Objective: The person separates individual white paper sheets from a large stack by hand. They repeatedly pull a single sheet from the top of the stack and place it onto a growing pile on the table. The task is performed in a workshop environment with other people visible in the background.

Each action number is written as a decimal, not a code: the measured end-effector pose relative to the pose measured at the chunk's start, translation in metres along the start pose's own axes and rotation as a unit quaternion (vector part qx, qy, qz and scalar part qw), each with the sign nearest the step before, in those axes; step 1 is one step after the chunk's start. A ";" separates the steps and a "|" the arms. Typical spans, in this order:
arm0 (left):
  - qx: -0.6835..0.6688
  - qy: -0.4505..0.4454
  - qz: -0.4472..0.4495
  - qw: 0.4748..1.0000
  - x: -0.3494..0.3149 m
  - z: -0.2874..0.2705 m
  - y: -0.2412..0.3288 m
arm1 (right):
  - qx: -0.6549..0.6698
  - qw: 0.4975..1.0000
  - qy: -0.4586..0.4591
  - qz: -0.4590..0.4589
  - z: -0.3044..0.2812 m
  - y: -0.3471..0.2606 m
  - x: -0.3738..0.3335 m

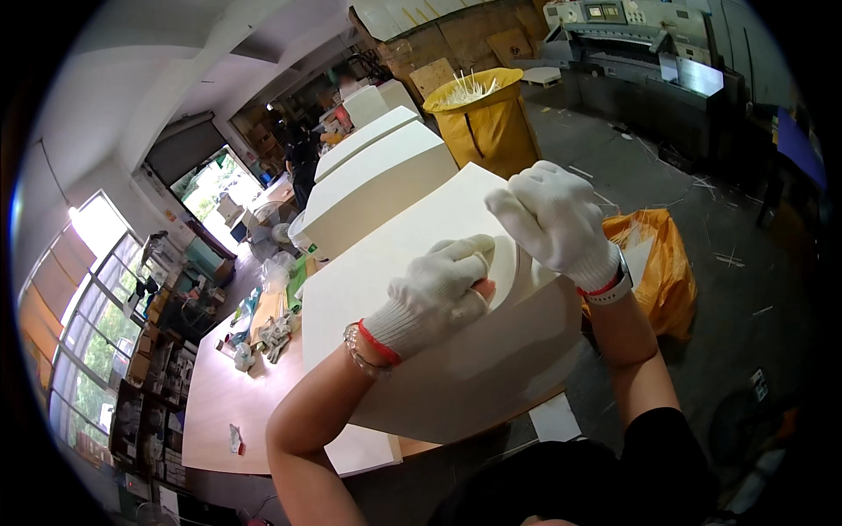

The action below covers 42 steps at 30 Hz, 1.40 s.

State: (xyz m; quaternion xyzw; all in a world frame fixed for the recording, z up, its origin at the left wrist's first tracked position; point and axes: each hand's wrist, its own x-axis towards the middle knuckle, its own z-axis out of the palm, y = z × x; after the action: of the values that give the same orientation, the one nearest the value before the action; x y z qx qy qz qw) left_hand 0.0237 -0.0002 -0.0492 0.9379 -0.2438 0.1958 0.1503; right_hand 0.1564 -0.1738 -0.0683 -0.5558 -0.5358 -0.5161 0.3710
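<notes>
Both my hands wear white knit gloves and are at the near right part of a tall stack of large white paper sheets (377,289). My left hand (443,285) is closed at a curled-up part of the sheets, with a bit of bare fingertip showing. My right hand (557,219) is closed at the right edge of the same sheets, a little higher than the left. Between the hands the paper bends up in a curve (506,263). The near side of the paper sags toward me. My fingers hide the exact grip.
More white paper stacks (377,180) stand beyond. On the right are a yellow bin bag of paper strips (482,127) and an orange bag (671,280). A pale table (219,408) with rags and tools lies left. A large machine (631,53) stands far right; a person (303,158) is farther back.
</notes>
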 end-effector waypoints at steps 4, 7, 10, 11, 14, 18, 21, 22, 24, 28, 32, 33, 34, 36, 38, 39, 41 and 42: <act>-0.044 0.008 -0.091 0.995 -0.001 -0.003 0.005 | -0.050 0.998 -0.027 0.042 0.003 -0.002 -0.008; -0.091 -0.044 -0.175 0.979 0.000 -0.018 0.009 | 0.002 0.994 0.004 0.106 -0.001 -0.006 -0.013; -0.048 -0.093 -0.203 0.974 0.004 -0.023 0.017 | -0.007 0.995 0.029 0.097 0.001 -0.002 -0.019; -0.020 -0.104 -0.203 0.973 0.004 -0.022 0.018 | -0.013 0.994 0.031 0.100 0.002 -0.001 -0.021; -0.051 -0.048 -0.196 0.978 -0.003 -0.016 0.013 | -0.016 0.994 0.042 0.097 0.007 -0.002 -0.021; -0.078 -0.013 -0.162 0.984 -0.006 -0.013 0.005 | 0.008 0.993 0.059 0.104 0.005 -0.002 -0.020; -0.068 0.078 -0.113 0.988 -0.009 -0.003 0.009 | 0.063 0.980 0.057 0.180 0.004 -0.006 -0.019; -0.022 0.075 -0.095 0.992 -0.011 -0.006 0.011 | 0.085 0.972 0.055 0.213 0.005 -0.007 -0.018; 0.031 0.029 -0.054 0.998 -0.012 -0.013 0.009 | 0.084 0.976 0.051 0.195 0.005 -0.007 -0.017; 0.037 -0.041 -0.002 0.998 -0.004 -0.016 -0.003 | 0.033 0.990 0.051 0.128 0.008 -0.001 -0.020; 0.009 0.037 0.000 0.999 -0.008 -0.002 -0.008 | 0.030 0.989 0.065 0.126 0.007 -0.002 -0.020; 0.005 0.036 -0.009 0.999 -0.007 -0.002 -0.007 | 0.024 0.990 0.060 0.125 0.007 -0.002 -0.021; 0.000 0.036 -0.018 0.999 -0.006 -0.003 -0.005 | 0.017 0.991 0.055 0.123 0.007 -0.002 -0.021; 0.002 0.028 -0.031 0.999 -0.005 -0.007 -0.001 | 0.024 0.990 0.052 0.133 0.006 -0.001 -0.022; 0.017 0.012 -0.039 0.999 -0.004 -0.010 0.003 | 0.053 0.983 0.054 0.168 0.005 -0.003 -0.022; 0.018 0.012 -0.032 0.999 -0.004 -0.011 0.002 | 0.082 0.975 0.059 0.199 0.005 -0.005 -0.021; 0.021 0.013 -0.016 1.000 -0.005 -0.010 -0.001 | 0.112 0.965 0.073 0.225 0.007 -0.009 -0.018; 0.043 0.025 0.002 0.999 -0.005 -0.009 0.000 | 0.113 0.965 0.083 0.221 0.008 -0.010 -0.016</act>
State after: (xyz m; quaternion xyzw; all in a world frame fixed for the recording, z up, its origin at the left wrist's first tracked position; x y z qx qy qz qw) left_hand 0.0167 0.0054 -0.0433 0.9379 -0.2327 0.2300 0.1154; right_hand 0.1493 -0.1683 -0.0865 -0.5701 -0.4220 -0.4017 0.5792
